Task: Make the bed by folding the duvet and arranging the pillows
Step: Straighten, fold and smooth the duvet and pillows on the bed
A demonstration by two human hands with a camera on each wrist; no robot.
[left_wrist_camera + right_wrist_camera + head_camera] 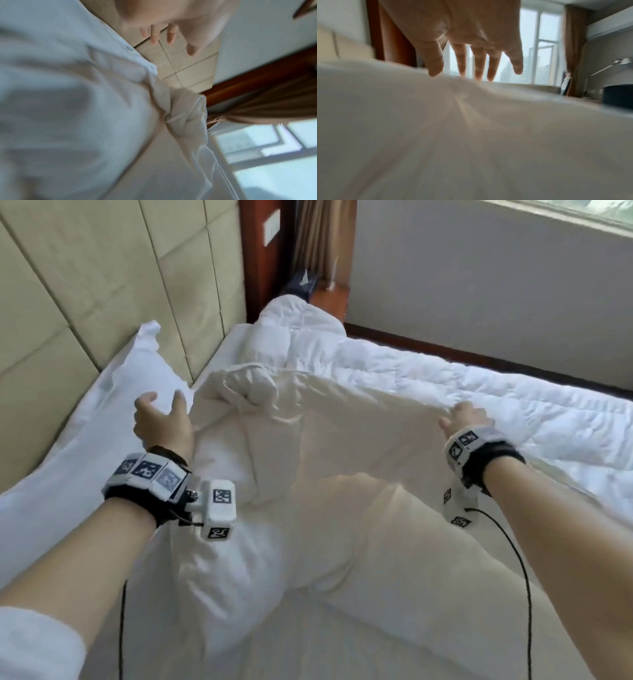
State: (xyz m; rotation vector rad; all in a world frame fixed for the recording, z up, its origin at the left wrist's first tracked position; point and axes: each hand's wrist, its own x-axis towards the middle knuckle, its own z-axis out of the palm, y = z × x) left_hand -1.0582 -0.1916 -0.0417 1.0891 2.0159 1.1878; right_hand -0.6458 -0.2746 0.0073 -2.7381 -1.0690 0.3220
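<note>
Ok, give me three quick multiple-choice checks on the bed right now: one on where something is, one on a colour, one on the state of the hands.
1. Where does the pillow by the left hand lie?
A. Against the padded headboard
B. On the floor
C. At the foot of the bed

2. What colour is the duvet?
A. Blue
B. White
C. Brown

3. How is the right hand?
A. In a fist, holding nothing
B. Gripping a cup
C. Fingers spread and straight, over the pillow in the middle

Answers:
1. A: the head view shows it leaning on the beige panels.
2. B: the quilted cover across the bed is white.
3. C: the right wrist view shows the straight fingers spread above the white fabric, curled round nothing.
</note>
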